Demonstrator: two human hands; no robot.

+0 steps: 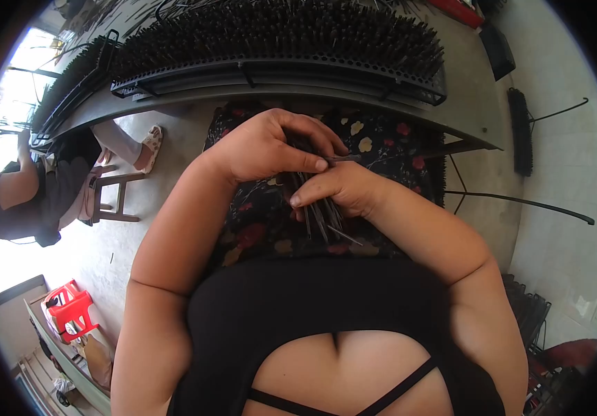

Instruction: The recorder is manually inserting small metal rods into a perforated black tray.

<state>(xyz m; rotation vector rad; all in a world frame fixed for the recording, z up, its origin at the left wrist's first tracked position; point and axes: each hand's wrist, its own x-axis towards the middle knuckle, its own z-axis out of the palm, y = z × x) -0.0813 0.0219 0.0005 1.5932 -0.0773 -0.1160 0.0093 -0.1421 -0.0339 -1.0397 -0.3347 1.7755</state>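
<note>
A loose bundle of thin dark sticks (322, 218) is gathered between my two hands, above my flower-patterned lap (364, 144). My left hand (274, 142) curls over the upper end, with its thumb pointing across toward the right hand. Closed round the lower part is my right hand (340, 187), its thumb lying over the sticks. Their lower ends fan out below it, one slanting off to the right. The fingertips of both hands are partly hidden, and the material of the sticks cannot be made out.
Before me stands a table (468, 125) bearing a long black perforated rack (208, 78) densely filled with upright dark rods. At the left another person (63, 187) sits by a wooden stool (119, 197). A red plastic stool (73, 312) is lower left. Black metal stands (527, 197) project at right.
</note>
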